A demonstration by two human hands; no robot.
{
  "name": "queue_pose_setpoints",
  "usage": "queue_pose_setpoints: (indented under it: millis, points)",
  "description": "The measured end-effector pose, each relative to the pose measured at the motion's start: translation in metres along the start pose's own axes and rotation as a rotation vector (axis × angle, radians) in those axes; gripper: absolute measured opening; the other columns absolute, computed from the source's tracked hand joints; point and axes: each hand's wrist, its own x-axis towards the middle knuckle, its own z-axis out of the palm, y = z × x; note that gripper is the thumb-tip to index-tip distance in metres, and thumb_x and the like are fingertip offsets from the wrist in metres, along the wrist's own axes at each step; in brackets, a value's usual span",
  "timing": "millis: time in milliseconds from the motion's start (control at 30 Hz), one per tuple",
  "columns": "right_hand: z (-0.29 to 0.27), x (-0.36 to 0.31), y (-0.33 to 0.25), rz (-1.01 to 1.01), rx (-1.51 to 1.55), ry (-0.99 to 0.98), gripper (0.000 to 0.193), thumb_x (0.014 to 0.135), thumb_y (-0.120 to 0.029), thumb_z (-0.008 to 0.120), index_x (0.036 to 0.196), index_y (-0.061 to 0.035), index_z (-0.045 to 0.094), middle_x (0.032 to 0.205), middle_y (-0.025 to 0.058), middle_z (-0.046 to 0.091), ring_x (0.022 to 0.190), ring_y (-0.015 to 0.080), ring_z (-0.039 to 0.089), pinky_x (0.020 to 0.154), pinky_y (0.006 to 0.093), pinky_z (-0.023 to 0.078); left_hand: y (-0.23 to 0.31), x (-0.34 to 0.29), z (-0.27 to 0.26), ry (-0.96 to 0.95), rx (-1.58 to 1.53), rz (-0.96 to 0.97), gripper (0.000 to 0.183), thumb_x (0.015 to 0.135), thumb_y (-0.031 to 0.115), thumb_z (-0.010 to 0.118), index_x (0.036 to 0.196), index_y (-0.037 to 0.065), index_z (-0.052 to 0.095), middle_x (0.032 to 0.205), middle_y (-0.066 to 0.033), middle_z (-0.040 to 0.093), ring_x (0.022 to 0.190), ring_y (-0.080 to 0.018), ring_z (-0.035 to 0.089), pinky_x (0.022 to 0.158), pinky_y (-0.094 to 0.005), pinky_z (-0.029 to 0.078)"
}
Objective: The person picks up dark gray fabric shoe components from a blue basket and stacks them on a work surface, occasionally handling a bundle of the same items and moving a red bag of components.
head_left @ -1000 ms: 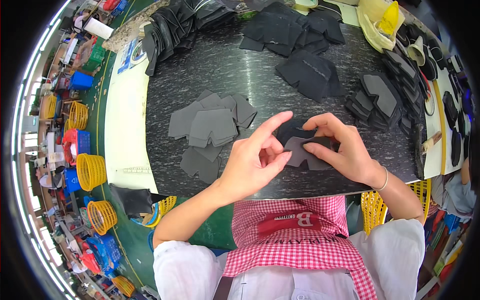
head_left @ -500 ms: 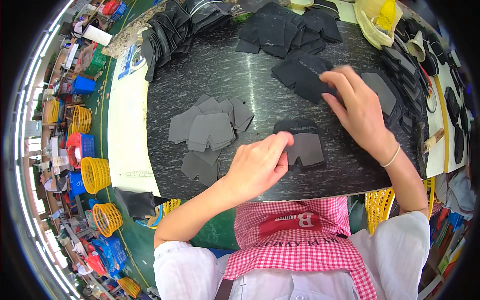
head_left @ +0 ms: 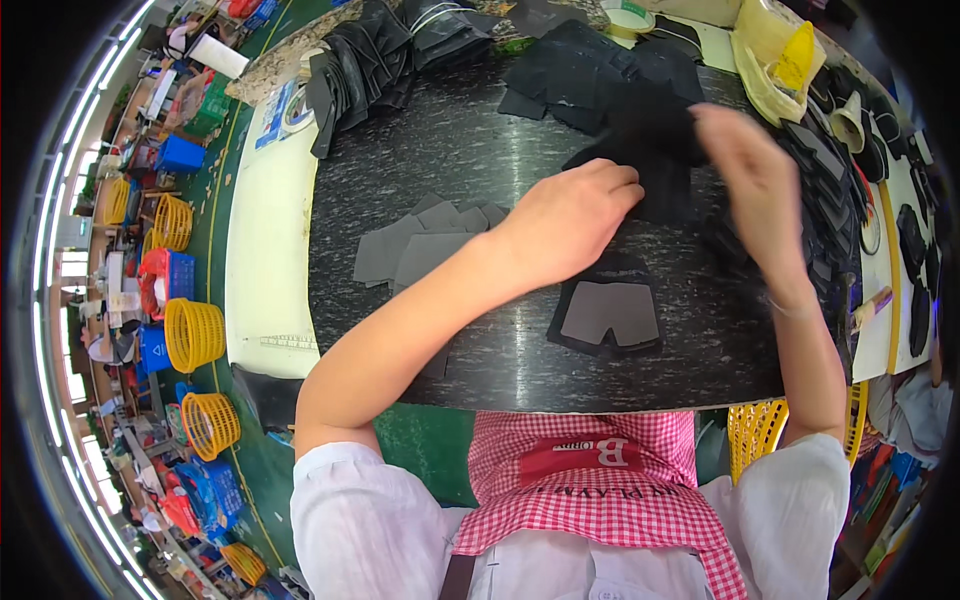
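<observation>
My left hand (head_left: 580, 215), fingers curled together, is at the left edge of a small stack of black cut sheet pieces (head_left: 660, 195); its fingertips are partly hidden, so what they grip cannot be told. My right hand (head_left: 750, 165), smeared by motion, pinches the edge of a blurred black piece (head_left: 655, 120) raised over that stack. Nearer to me on the dark tabletop lies a black piece (head_left: 557, 330) with a smaller grey notched piece (head_left: 610, 312) on top. Left of it, grey pieces (head_left: 385, 250) sit in a loose pile, partly covered by my left forearm.
At the back are a pile of black pieces (head_left: 560, 75) and a row of black pieces (head_left: 365, 70). A yellowish bag (head_left: 755, 75) and stacked dark pieces (head_left: 825, 200) stand to the right. A white board (head_left: 265, 250) borders the left; yellow baskets (head_left: 193, 335) stand beyond.
My left hand has left the grey piece on its black backing and moved up and right to the black stack. My right hand has moved farther away, lifting a black piece.
</observation>
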Motion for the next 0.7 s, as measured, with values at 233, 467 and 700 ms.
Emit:
queue_pose_setpoints:
  millis: [233, 467, 700]
  points:
    - [0.014, -0.093, -0.029, -0.505, -0.288, -0.624, 0.038, 0.081, -0.014, 0.066, 0.114, 0.0027, 0.059, 0.128, 0.0174, 0.055, 0.115, 0.0346, 0.054, 0.099, 0.042, 0.043, -0.021, -0.038, -0.074, 0.152, -0.346, -0.291, 0.023, 0.092, 0.008, 0.055, 0.113, 0.004, 0.064, 0.112, -0.0102, 0.064, 0.105, -0.0187, 0.06, 0.092, -0.031, 0.046]
    - [0.061, -0.039, -0.056, -0.583, -0.085, -0.506, 0.032, 0.079, -0.015, 0.069, 0.107, -0.0014, 0.061, 0.116, 0.0139, 0.056, 0.103, 0.0303, 0.054, 0.088, 0.0388, 0.044, 0.011, -0.14, -0.103, -0.047, 0.094, -0.568, 0.049, 0.077, 0.014, 0.073, 0.121, 0.002, 0.058, 0.117, -0.0123, 0.051, 0.111, -0.0283, 0.048, 0.096, -0.0368, 0.041]
    - [0.145, -0.013, -0.049, -0.706, -0.062, -0.476, 0.022, 0.08, -0.013, 0.067, 0.1, -0.0024, 0.064, 0.102, 0.0069, 0.058, 0.099, 0.0244, 0.052, 0.085, 0.037, 0.044, 0.009, -0.149, -0.084, 0.049, 0.145, -0.521, 0.059, 0.068, 0.01, 0.079, 0.122, 0.003, 0.056, 0.116, -0.0116, 0.052, 0.108, -0.0283, 0.049, 0.094, -0.0357, 0.042]
